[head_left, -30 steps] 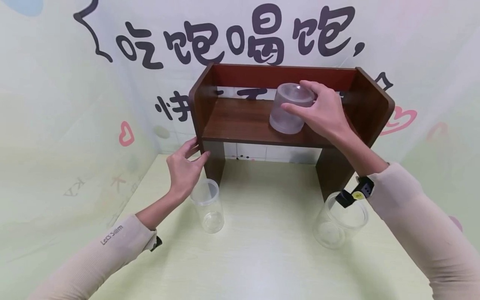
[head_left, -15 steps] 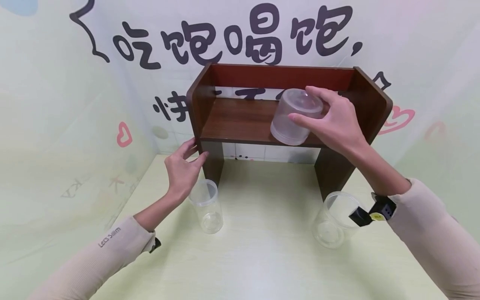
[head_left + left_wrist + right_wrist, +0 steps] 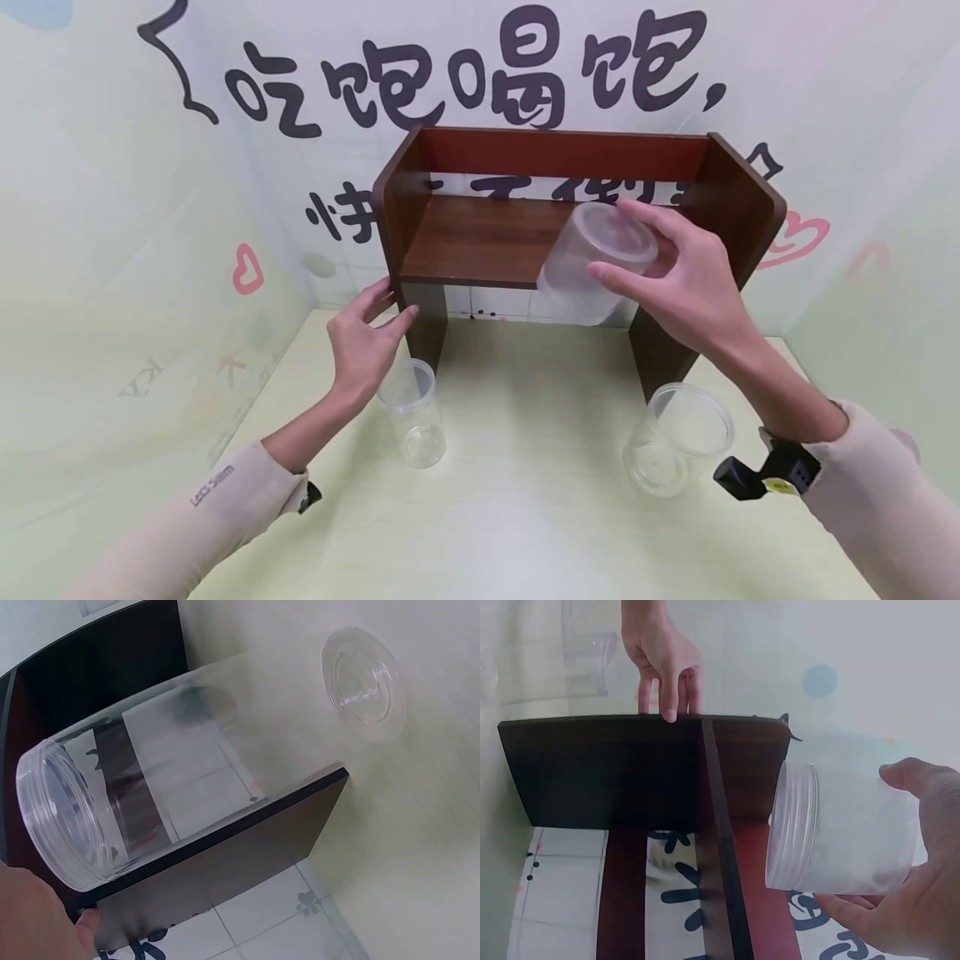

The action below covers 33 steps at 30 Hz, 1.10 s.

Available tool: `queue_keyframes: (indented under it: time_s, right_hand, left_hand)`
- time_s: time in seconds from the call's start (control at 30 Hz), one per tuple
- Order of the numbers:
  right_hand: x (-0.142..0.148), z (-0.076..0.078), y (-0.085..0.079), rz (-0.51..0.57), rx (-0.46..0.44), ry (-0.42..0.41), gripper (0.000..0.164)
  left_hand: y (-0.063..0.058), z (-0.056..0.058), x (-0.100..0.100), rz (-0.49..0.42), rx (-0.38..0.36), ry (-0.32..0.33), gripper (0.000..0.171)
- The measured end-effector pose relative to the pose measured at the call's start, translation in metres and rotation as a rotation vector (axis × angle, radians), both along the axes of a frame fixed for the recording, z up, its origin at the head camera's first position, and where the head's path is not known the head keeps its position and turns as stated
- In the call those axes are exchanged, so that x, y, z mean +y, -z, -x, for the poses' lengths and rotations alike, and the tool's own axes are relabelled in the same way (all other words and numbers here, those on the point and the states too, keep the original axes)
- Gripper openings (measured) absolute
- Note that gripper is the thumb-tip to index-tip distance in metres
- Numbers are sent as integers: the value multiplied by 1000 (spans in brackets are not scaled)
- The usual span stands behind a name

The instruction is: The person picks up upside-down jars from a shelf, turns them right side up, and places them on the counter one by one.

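My right hand [image 3: 686, 279] holds a clear plastic jar [image 3: 573, 271] by its base end, thumb on one side and fingers on the other. The jar is upside down and tilted, its ridged rim just in front of the shelf board's front edge. In the right wrist view the jar's [image 3: 855, 832] rim points toward the dark brown wooden desktop shelf [image 3: 480, 237]. My left hand [image 3: 363, 346] grips the front edge of the shelf's left side panel, thumb at the edge and fingers along the outer face.
A tall clear jar [image 3: 423, 417] without a lid stands on the pale table [image 3: 517, 492] below my left hand. A wider open clear jar [image 3: 663, 450] stands by the shelf's right leg. A printed cloth [image 3: 187, 208] with large black characters hangs behind.
My right hand has taken the upside-down jar off the shelf board, moving it forward and down while tilting it. My left hand stays at the side panel.
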State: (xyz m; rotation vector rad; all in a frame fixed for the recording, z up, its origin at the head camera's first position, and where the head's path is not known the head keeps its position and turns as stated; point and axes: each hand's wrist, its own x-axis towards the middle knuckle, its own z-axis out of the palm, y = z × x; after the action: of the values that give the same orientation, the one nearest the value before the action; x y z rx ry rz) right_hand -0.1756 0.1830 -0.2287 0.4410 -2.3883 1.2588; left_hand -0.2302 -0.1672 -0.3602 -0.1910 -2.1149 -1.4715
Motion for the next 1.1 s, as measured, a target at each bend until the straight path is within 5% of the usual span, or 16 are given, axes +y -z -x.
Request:
queue_keyframes:
  time_s: [0.23,0.47,0.6,0.9,1.1]
  right_hand:
    - [-4,-14,10,49,-6,-7,67]
    - [-5,-22,27,123,-26,-34,67]
    - [-6,-25,39,189,-37,-57,65]
    - [-16,-27,68,397,-88,-83,60]
    - [-26,-28,86,546,-94,-109,57]
  left_hand:
    - [-1,-15,4,-132,37,67,61]
    - [-6,-35,17,-122,294,39,67]
    - [-7,-44,29,-107,406,119,70]
    - [-2,-59,68,-77,273,358,90]
    - [5,-65,93,-109,194,453,97]
